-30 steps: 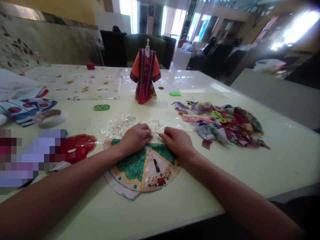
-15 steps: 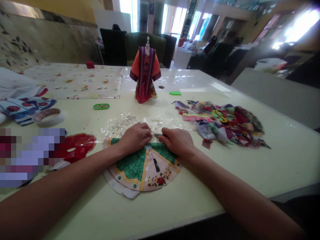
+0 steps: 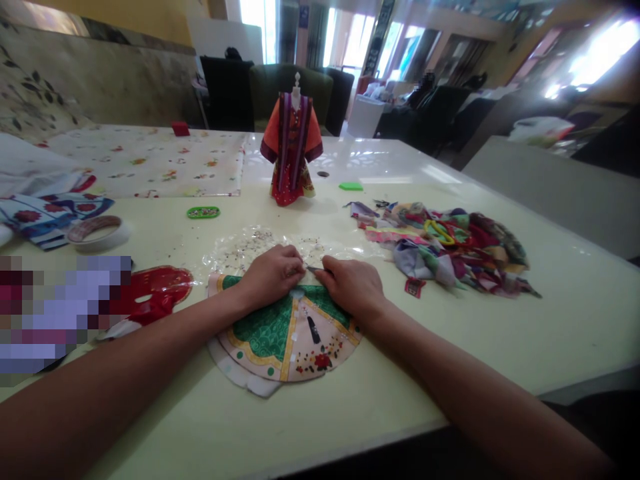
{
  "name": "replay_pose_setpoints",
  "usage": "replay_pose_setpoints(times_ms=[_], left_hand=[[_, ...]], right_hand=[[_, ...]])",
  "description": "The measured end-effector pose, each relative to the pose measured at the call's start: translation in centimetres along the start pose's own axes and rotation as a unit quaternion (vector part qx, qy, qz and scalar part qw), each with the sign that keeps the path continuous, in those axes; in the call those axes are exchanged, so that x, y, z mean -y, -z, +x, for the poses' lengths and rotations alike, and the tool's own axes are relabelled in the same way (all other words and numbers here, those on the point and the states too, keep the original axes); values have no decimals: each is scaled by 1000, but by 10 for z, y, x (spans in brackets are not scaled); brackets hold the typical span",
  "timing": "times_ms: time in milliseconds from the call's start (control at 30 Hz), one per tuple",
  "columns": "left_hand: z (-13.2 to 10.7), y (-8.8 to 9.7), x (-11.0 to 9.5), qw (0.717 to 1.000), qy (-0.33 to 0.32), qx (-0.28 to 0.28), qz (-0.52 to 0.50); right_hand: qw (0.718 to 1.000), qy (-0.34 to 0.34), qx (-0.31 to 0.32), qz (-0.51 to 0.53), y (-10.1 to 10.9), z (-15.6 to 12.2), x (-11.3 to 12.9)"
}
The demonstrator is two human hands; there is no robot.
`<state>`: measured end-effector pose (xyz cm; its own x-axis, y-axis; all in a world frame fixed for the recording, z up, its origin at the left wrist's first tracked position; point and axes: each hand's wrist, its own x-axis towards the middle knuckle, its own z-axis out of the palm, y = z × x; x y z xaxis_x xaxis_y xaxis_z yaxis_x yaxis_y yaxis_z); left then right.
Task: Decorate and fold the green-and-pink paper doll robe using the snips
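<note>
A fan-shaped piece of printed cloth (image 3: 285, 337), green and pink with a gold border, lies flat on the pale table (image 3: 500, 333) in front of me. My left hand (image 3: 273, 275) rests on its top edge with fingers curled and pinched. My right hand (image 3: 353, 285) lies beside it, fingers closed around a thin dark tool (image 3: 314, 270) whose tip points at my left fingertips. Just beyond both hands is a clear plastic sheet (image 3: 250, 245) strewn with tiny beads.
A small mannequin in an orange and red robe (image 3: 293, 150) stands further back. A heap of cloth scraps (image 3: 450, 247) lies to the right, a tape roll (image 3: 97, 232) and red cut-out (image 3: 157, 290) to the left, floral fabric (image 3: 150, 163) behind. Chairs stand beyond.
My right hand has slid slightly left, bringing the thin tool closer to my left fingertips. The cloth piece has stayed in place.
</note>
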<state>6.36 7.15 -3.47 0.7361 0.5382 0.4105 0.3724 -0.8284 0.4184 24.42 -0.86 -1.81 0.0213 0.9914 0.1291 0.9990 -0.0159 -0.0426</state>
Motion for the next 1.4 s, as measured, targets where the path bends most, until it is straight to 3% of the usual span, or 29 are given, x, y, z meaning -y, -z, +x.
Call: replay_pose_setpoints(times_ms=[500,667,833,1067,1400], left_hand=[[0,2,-1,1000,-2,4,17],[0,3,-3,999,12,16,30],[1,5,-6,997,70,24,31],[2,6,-3,998,-27,44,25],[2,10,-7,993,-44,31,106]], right_hand=[[979,-58,-38,194,8,4,-11],[973,21,-44,225,21,3,-20],[970,108,-15,217,37,-1,-28],[959,193,64,200,45,-4,-33],[939,263,159,154,57,-15,-21]])
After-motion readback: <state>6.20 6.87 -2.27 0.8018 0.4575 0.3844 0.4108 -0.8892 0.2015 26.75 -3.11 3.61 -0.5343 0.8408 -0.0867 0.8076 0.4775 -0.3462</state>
